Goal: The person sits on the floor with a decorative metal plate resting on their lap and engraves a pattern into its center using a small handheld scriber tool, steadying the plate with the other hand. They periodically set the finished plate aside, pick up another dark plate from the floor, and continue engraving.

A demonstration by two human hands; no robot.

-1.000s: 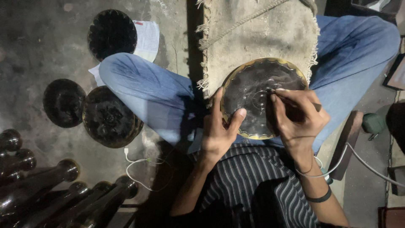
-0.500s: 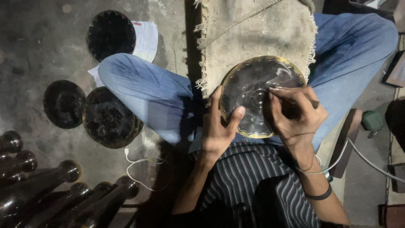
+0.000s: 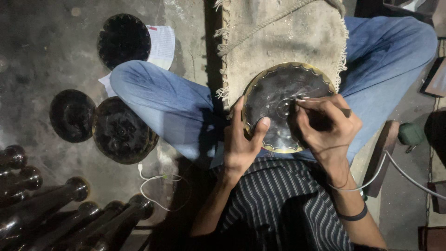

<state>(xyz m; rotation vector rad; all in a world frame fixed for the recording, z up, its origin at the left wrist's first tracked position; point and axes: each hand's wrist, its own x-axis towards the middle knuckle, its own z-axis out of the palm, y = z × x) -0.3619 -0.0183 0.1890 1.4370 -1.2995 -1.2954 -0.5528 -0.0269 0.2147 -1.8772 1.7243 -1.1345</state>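
**Dark scalloped plate worked on the lap**

Much is hard to read: the tool's (image 3: pixel 325 106) tip is lost against the dark plate (image 3: pixel 278 100), its rear end juts just past the knuckles, and the fine pattern on the plate shows only as faint glints. The plate's lower rim is covered by both hands.

The plate – round, black, with a brass-coloured scalloped edge – lies face up on a frayed burlap cloth (image 3: pixel 283 37) across the person's crossed legs. The left hand (image 3: pixel 241 144) clasps its left rim, thumb on the face, fingers (image 3: pixel 238 109) curled behind. The right hand (image 3: pixel 327 128) pinches the thin tool, whose long axis runs nearly level, pointing left toward the plate's centre.

On the floor (image 3: pixel 37 51) lie 3 similar dark plates (image 3: pixel 121 135) – and a row of dark metal stems (image 3: pixel 69 209), cut off at the frame's corner.
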